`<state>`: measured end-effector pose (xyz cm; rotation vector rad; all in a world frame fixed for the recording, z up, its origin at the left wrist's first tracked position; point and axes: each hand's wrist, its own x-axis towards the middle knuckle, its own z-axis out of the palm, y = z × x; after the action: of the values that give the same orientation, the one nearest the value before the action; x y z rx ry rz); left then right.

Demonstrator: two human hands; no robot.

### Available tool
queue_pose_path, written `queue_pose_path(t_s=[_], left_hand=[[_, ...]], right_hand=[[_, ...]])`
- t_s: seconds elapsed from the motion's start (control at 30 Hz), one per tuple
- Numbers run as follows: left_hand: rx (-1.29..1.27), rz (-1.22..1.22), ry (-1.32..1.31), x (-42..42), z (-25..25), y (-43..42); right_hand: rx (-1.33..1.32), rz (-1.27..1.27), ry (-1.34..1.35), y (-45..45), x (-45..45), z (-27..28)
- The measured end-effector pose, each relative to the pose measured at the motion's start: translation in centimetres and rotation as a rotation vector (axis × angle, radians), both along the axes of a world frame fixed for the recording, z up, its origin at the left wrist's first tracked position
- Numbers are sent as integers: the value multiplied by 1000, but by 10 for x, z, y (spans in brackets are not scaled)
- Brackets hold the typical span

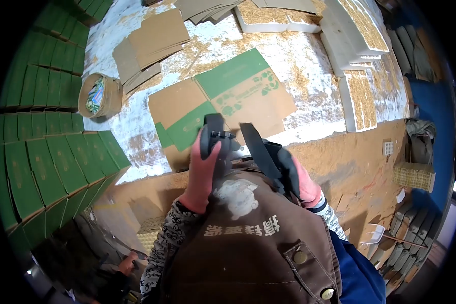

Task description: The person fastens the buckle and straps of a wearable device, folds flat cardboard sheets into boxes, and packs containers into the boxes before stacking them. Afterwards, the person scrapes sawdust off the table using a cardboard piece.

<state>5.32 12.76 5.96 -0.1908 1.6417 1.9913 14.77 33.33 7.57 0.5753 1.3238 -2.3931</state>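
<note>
Both hands wear pink gloves with dark grey palms and are raised close to my chest. My left hand (203, 164) is closed around a black strap end with a buckle (221, 134). A wide black strap (257, 149) slants up from my right hand (303, 180), whose fingers are wrapped round it; their tips are partly hidden. The two strap ends are apart. Just beyond my hands, a flattened green and brown cardboard box (258, 104) lies on the table. A brown apron (253, 253) covers my front.
Green boxes (45, 167) are stacked along the left. A round bucket (114, 96) holds small wrapped items. Cardboard sheets (159, 38) lie at the back of the white-stained table (309, 111). White blocks with straw-coloured tops (359, 101) stand right. Another person's hand (128, 263) shows lower left.
</note>
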Motion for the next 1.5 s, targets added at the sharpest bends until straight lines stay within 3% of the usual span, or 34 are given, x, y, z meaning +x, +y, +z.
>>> queue_pose_path(t_s=[0.07, 0.1, 0.23, 0.33, 0.43, 0.53, 0.63, 0.73, 0.83, 0.93, 1.03, 1.13, 1.17, 1.37, 1.47, 1.5], left_hand=[[-96, -18, 142, -5, 4, 1], [-151, -7, 237, -6, 7, 4], [-354, -85, 361, 0, 19, 29], [-333, -242, 561, 2, 16, 31], [-310, -339, 746, -1, 17, 33], [-401, -430, 511, 6, 26, 36], [-485, -390, 533, 9, 37, 38], [-619, -369, 819, 8, 37, 38], [-700, -470, 1013, 6, 41, 37], [-646, -502, 1210, 4, 37, 36], [-680, -674, 1254, 3, 40, 35], [-680, -773, 1315, 9, 48, 42], [-586, -727, 1294, 9, 45, 44], [-611, -747, 1198, 7, 31, 51], [-556, -675, 1044, 8, 39, 57], [-536, -654, 994, 8, 39, 57]], right_hand=[[633, 114, 221, -3, -8, 14], [1177, 229, 216, -4, -5, 21], [920, 135, 242, -5, -7, 21], [499, -7, 314, 1, 2, 2], [355, 75, 336, 17, 1, 7], [292, 140, 391, 26, 9, 4], [171, 145, 305, 31, 6, 5], [147, 152, 217, 32, 1, 19], [260, 252, 324, 35, 4, 18], [202, 256, 305, 39, 7, 23], [435, 364, 290, 43, 4, 35], [321, 306, 237, 42, 5, 37], [261, 289, 195, 41, 6, 39], [-53, 262, 25, 47, 6, 28], [271, 226, 373, 35, 1, 26], [332, 215, 218, 32, 1, 24]])
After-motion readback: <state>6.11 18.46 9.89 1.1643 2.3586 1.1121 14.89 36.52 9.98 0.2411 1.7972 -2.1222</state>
